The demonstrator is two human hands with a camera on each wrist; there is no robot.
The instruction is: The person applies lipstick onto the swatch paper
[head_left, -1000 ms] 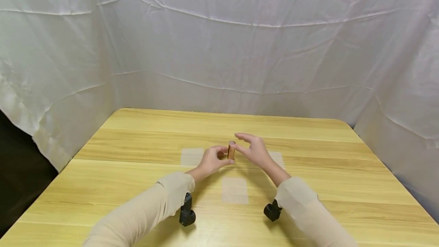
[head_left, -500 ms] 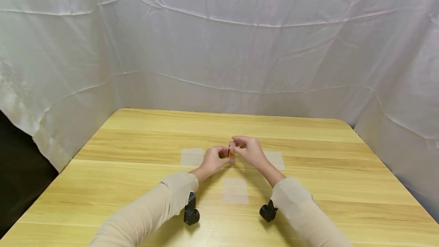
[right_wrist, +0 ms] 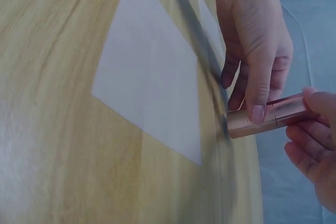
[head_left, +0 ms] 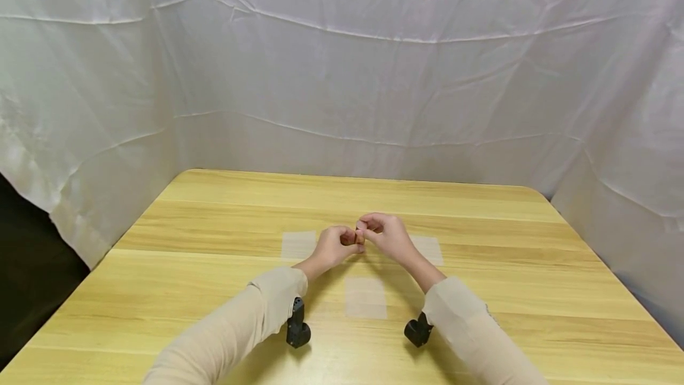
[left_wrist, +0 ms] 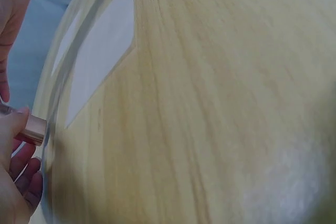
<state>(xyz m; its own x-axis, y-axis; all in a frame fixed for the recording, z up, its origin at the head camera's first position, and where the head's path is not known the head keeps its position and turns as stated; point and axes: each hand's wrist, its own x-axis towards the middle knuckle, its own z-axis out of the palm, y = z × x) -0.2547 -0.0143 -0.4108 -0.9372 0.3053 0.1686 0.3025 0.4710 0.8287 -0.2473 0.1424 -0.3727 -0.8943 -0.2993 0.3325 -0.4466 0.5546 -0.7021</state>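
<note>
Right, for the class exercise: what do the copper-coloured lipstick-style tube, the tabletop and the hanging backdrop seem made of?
Lipstick-style tube: metal or metal-coated plastic, glossy; bright reflections suggest this.
Tabletop: wood or wood-look laminate, slight sheen; streaky grain shows.
Backdrop: thin fabric, perhaps synthetic, softly shiny; it hangs in creases.

The copper-coloured tube (right_wrist: 282, 112) is being pinched by the right hand (head_left: 392, 239), its fingers and thumb no longer being held wide apart as a second ago; the black wrist devices (head_left: 297, 327) are being held slightly closer together.
</note>
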